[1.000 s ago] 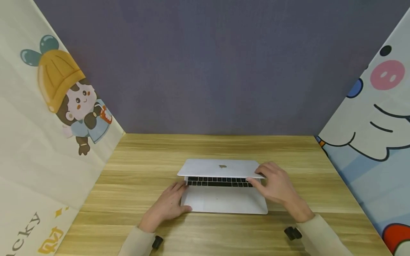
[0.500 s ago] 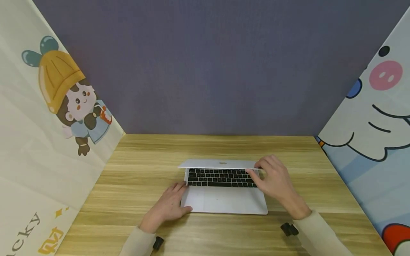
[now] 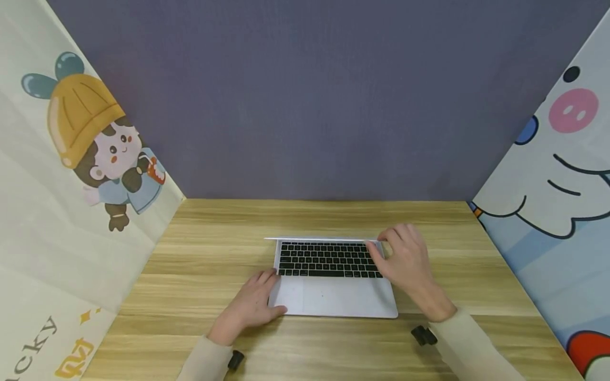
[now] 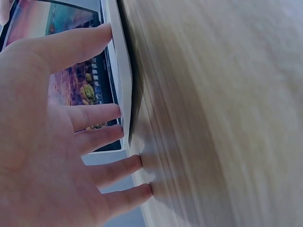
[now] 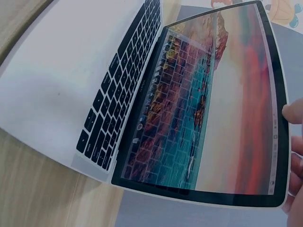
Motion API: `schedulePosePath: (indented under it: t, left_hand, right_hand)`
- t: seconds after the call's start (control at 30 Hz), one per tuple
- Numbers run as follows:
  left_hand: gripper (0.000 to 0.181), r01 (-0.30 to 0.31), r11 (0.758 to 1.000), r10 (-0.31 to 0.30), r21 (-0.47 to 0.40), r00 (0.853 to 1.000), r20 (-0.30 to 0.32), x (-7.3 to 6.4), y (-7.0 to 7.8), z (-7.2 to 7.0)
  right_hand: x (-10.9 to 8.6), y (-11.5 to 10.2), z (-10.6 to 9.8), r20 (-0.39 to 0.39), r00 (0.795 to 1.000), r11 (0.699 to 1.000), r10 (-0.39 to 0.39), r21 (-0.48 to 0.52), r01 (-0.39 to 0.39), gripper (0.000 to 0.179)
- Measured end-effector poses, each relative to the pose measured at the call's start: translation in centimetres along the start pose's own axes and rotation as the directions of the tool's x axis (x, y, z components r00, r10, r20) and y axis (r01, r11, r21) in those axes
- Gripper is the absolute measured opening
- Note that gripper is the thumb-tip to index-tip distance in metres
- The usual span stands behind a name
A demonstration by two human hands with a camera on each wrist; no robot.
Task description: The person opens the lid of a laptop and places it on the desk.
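Note:
A silver laptop (image 3: pixel 336 296) stands on the wooden table with its lid (image 3: pixel 324 239) raised about upright, seen edge-on from the head. The lit screen (image 5: pixel 236 99), with a colourful landscape picture, shows in the right wrist view. My right hand (image 3: pixel 406 259) pinches the lid's upper right corner, thumb on the screen side and fingers behind. The left hand (image 3: pixel 252 301) lies at the base's left edge, thumb on the front left corner. Its fingers (image 4: pixel 94 142) are spread and fairly straight; two of them reach down to the table in the left wrist view.
The wooden table (image 3: pixel 219 222) runs back to a grey-blue panel (image 3: pixel 324 106). Printed cloths flank it, a cartoon child (image 3: pixel 114 148) on the left one and a pig snout (image 3: pixel 574 110) on the right. Dark straps (image 3: pixel 423 335) sit at the wrists.
The laptop's lid has swung up and back from partly raised to about upright, baring the whole keyboard. My right hand has moved away with its corner; the left hand has stayed put.

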State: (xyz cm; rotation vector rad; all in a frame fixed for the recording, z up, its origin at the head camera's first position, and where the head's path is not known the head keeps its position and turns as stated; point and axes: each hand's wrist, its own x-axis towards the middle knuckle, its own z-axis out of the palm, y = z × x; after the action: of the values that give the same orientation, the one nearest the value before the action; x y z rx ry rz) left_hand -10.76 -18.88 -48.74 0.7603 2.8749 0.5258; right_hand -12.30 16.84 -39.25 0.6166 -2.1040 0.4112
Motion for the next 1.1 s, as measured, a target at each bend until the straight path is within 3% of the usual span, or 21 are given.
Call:
schedulePosePath:
  t: [0.27, 1.1]
  left_hand:
    - [0.081, 0.029, 1.000, -0.029, 0.003, 0.999, 0.017, 0.1, 0.1, 0.1]
    - [0.083, 0.028, 0.999, -0.027, -0.016, 0.998, 0.055, 0.0, 0.5, -0.6]
  right_hand:
    - [0.7, -0.2, 0.6, -0.082, 0.996, 0.999, 0.014, -0.035, -0.017, 0.034]
    - [2.6, 0.6, 1.3, -0.032, 0.994, 0.991, 0.107, -0.078, -0.109, 0.030]
